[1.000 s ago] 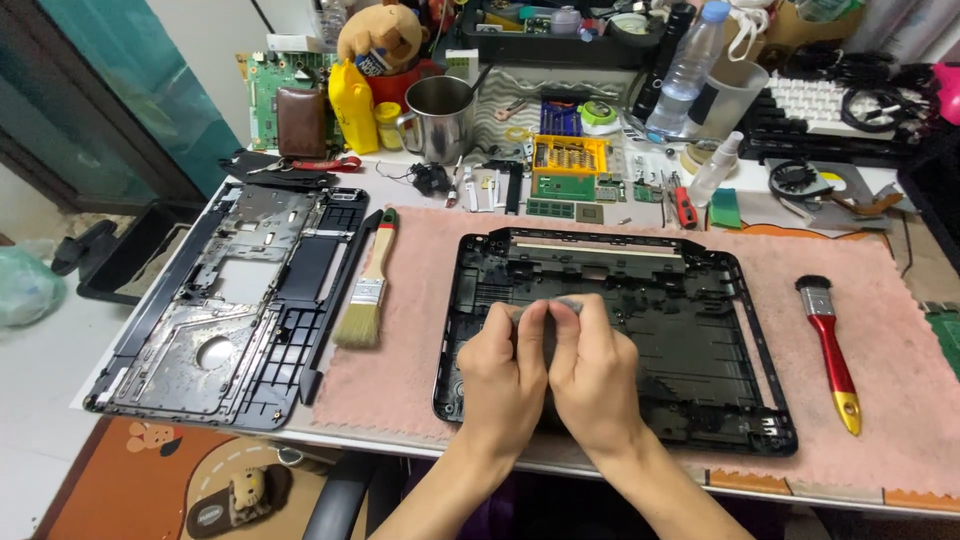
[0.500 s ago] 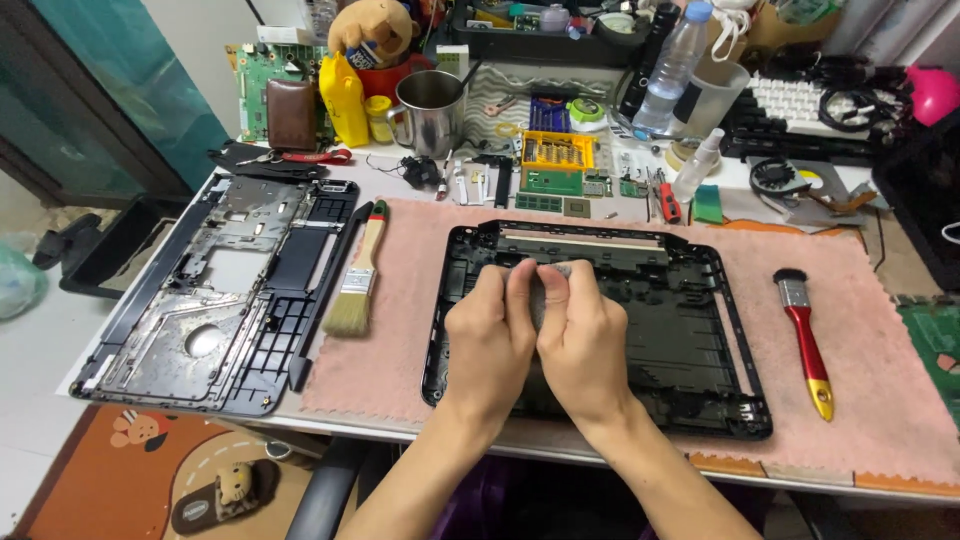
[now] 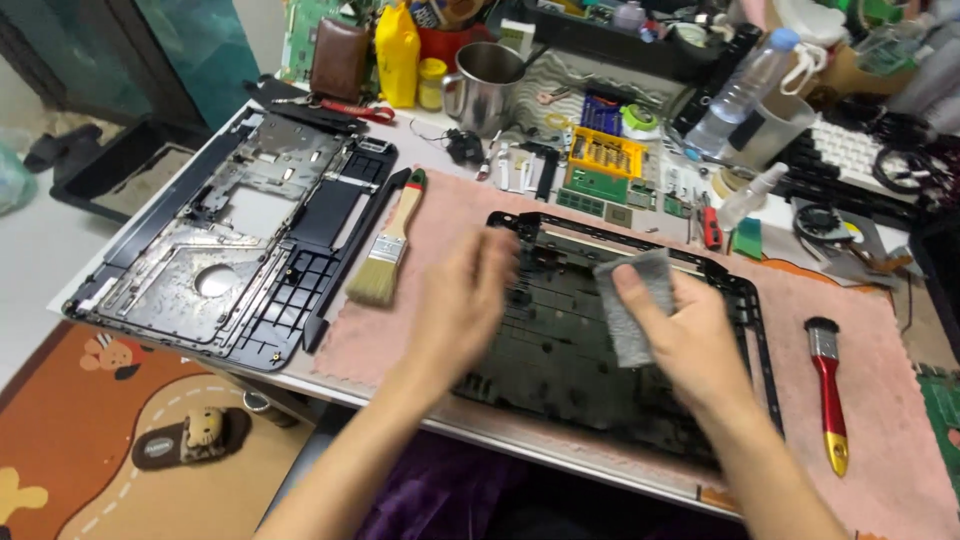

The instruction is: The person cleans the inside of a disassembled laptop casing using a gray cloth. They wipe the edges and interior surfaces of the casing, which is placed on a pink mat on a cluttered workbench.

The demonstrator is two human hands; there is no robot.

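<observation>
The two hands, close together over the middle of the black laptop shell (image 3: 620, 330) half a second ago, are now apart. The right hand (image 3: 680, 335) pinches a grey cloth pad (image 3: 635, 305) in closed fingers, pressing it on the shell's far middle. The left hand (image 3: 460, 305) is blurred over the shell's left edge, so I cannot tell how its fingers stand. The wiping seems to have shifted from a two-handed hold to one hand. The shell lies on the pink mat (image 3: 880, 390), its near rim at the desk (image 3: 60, 250) edge. A wooden brush (image 3: 388, 245) lies just left, a red-handled brush (image 3: 828, 385) well right; the far side is crowded with small parts.
</observation>
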